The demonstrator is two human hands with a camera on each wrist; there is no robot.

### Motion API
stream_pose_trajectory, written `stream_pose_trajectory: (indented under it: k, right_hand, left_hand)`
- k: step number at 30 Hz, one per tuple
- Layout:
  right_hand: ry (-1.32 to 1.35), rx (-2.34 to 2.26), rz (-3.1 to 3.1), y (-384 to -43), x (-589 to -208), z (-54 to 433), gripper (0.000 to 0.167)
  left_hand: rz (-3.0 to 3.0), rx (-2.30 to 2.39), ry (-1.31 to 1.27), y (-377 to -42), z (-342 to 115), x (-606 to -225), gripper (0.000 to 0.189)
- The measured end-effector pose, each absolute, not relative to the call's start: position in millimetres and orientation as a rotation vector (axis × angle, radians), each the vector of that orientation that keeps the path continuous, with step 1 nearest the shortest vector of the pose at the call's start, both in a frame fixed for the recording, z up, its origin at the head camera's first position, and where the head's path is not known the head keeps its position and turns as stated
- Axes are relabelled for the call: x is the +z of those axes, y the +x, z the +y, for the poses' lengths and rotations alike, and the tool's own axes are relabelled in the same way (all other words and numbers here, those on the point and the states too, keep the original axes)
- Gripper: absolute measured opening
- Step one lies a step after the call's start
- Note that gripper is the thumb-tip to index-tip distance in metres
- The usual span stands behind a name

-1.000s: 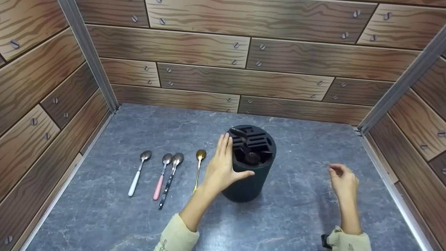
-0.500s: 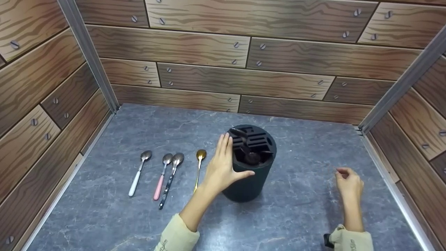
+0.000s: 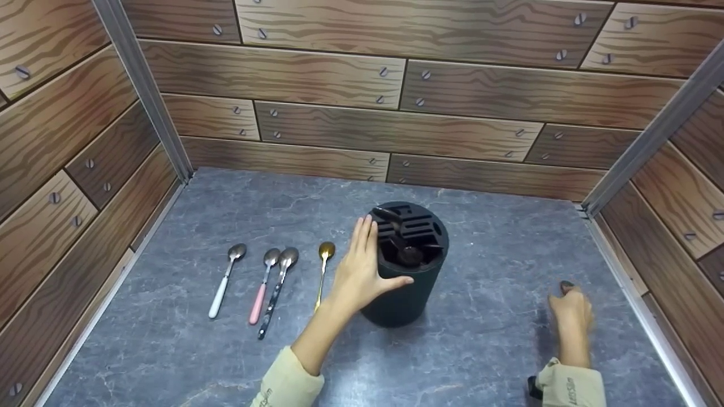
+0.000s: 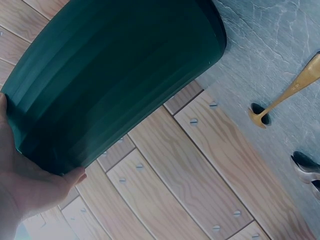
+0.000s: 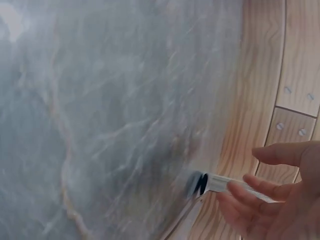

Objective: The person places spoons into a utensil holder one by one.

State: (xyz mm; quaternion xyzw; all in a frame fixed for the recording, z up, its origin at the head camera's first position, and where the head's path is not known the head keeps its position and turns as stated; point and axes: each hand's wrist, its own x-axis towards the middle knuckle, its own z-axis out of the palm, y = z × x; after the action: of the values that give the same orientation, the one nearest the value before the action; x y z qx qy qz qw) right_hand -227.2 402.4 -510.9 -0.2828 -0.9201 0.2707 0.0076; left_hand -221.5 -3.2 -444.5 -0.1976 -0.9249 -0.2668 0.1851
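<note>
A dark green cylindrical utensil holder [image 3: 399, 299] stands upright on the table, with a slotted black top. Dark spoon-like pieces [image 3: 410, 256] show in its front opening. My left hand [image 3: 355, 277] rests against its upper left side, fingers straight and thumb across the front. In the left wrist view this hand [image 4: 35, 185] touches the holder at its top end. Off to the right, my right hand [image 3: 571, 311] hovers apart from the holder. The right wrist view shows its fingers loosely bent, nothing visible between them. A small dark patch at its fingertips in the head view is unclear.
Left of the holder lie a gold spoon [image 3: 326, 250], a black-patterned spoon [image 3: 275, 299], a pink-handled spoon [image 3: 257, 305] and a white-handled spoon [image 3: 219, 297]. Wood-patterned walls [image 3: 328, 73] with metal corner posts enclose the grey marbled table [image 3: 481, 362].
My right hand has shifted slightly right and nearer to me, and it has turned; a dark patch now shows at its fingertips. The left hand, holder and spoons stay put.
</note>
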Motion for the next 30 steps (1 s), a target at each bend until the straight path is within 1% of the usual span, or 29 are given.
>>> stream_pose_trajectory:
  k: [4,12,19,30]
  right_hand:
    - [-0.958,0.811,-2.951,-228.0,-515.2,409.4,0.057]
    - [-0.983,0.784,-2.985,-229.8,-524.6,418.7,0.056]
    - [-1.033,0.738,-2.926,-232.8,-525.4,427.9,0.046]
    - [-1.056,0.718,-2.962,-235.7,-528.0,442.5,0.048]
  left_hand:
    - [-2.607,-0.75,-0.555,-221.5,-3.1,-444.7,0.114]
    - [-2.594,-0.744,-0.549,-221.6,-2.7,-445.4,0.114]
    - [-2.59,-0.731,-0.565,-221.5,-2.8,-444.3,0.114]
    - [-2.581,-0.733,-0.569,-222.3,-3.1,-443.3,0.114]
